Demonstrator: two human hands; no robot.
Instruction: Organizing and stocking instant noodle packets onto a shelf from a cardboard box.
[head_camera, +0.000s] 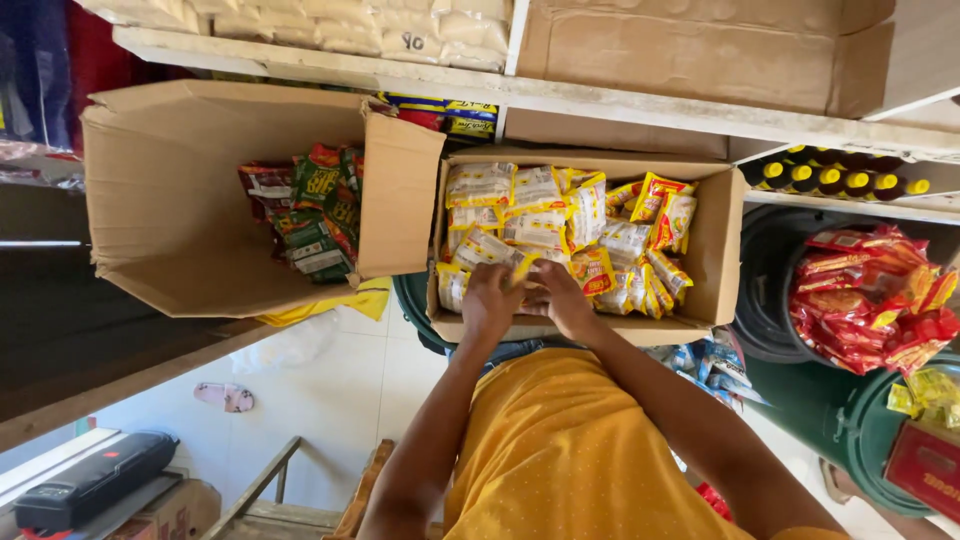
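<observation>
Looking down from the head camera, I see both hands inside an open cardboard box packed with small snack packets in yellow, white and red wrappers. The left hand and right hand sit side by side at the near edge of the box, fingers curled down into the packets; they appear to pinch a yellow-edged packet between them, though I cannot tell how firmly either hand has closed on it. That packet lies just beyond the fingertips, toward the far side, its long axis running roughly left to right across the box. Both hands are about equally near to it.

The box rests on a dark green drum below a pale wooden shelf. To the left, a second, larger carton stands open and tilted, holding green and red packets at its far end. To the right, a row of dark bottles with yellow caps lies on a lower shelf, and a heap of red packets sits on another green drum. Pale floor tiles show below, with a pink sandal near the left. The person wears a yellow shirt.
</observation>
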